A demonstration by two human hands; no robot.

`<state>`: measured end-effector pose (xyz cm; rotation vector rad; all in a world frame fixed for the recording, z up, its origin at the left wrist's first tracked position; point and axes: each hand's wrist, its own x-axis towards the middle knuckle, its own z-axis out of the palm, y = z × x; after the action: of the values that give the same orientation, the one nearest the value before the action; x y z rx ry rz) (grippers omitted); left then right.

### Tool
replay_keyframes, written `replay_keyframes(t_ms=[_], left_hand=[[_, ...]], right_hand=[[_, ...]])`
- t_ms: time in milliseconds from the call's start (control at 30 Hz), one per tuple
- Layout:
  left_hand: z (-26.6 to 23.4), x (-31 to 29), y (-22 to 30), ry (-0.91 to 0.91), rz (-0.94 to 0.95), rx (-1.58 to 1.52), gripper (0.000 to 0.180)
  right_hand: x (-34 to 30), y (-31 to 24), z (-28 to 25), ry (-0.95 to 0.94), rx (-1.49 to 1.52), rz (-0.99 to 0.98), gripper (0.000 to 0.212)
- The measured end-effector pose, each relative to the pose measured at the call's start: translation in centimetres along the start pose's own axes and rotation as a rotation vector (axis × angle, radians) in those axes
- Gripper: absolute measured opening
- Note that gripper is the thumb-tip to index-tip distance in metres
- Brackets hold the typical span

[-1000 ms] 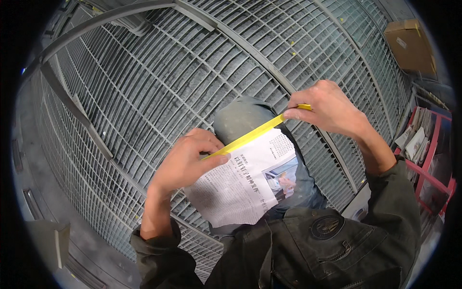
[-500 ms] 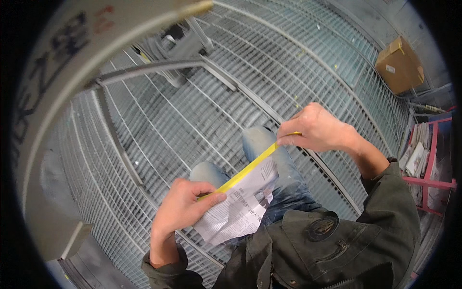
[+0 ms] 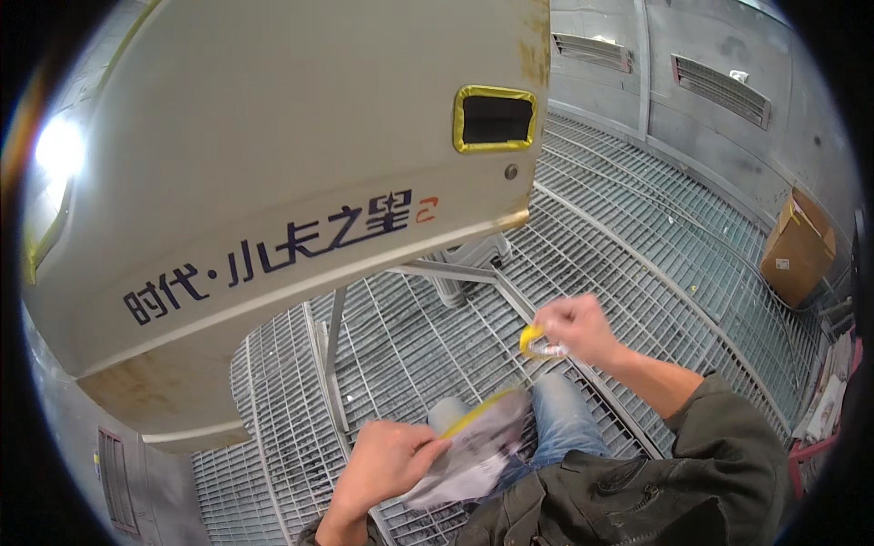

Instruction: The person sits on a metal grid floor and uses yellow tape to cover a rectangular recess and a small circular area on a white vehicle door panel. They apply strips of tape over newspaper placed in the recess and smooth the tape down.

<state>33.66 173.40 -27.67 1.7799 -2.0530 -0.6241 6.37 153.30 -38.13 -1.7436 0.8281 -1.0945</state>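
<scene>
**Taped paper in the left hand, tape roll in the right**

The left hand pinches the paper between thumb and fingers at one end of the yellow strip along its top edge; holding there probably keeps the sheet hanging and the strip from folding onto itself. The paper is blurred, hanging above the person's knees.

The right hand curls its fingers on the roll, well apart from the paper, perhaps to keep the two from sticking; no tape visibly joins them.

Beyond the hands, a pale panel stands above a grated floor, apparently propped on a metal frame. Yellow tape borders its dark opening, likely shielding that edge. Far right sits a box.
</scene>
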Motion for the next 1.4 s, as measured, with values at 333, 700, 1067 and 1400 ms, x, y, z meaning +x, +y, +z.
replay_keyframes(t_ms=[333,700,1067,1400], left_hand=[[0.8,5.1,0.1,-0.079,0.100,0.374,0.028],[-1.5,6.2,0.5,-0.039,0.101,0.296,0.023],[-2.1,4.1,-6.1,-0.067,-0.158,-0.138,0.018],[1.6,5.1,-12.7,-0.223,-0.099,-0.212,0.024]], right_hand=[[2.4,-4.5,3.6,-0.464,-0.247,-0.531,0.050],[3.2,-3.9,3.8,-0.494,-0.545,-0.579,0.022],[4.5,-2.8,2.9,-0.453,-0.455,-0.235,0.022],[0.7,-2.0,4.9,-0.346,-0.672,-0.308,0.015]])
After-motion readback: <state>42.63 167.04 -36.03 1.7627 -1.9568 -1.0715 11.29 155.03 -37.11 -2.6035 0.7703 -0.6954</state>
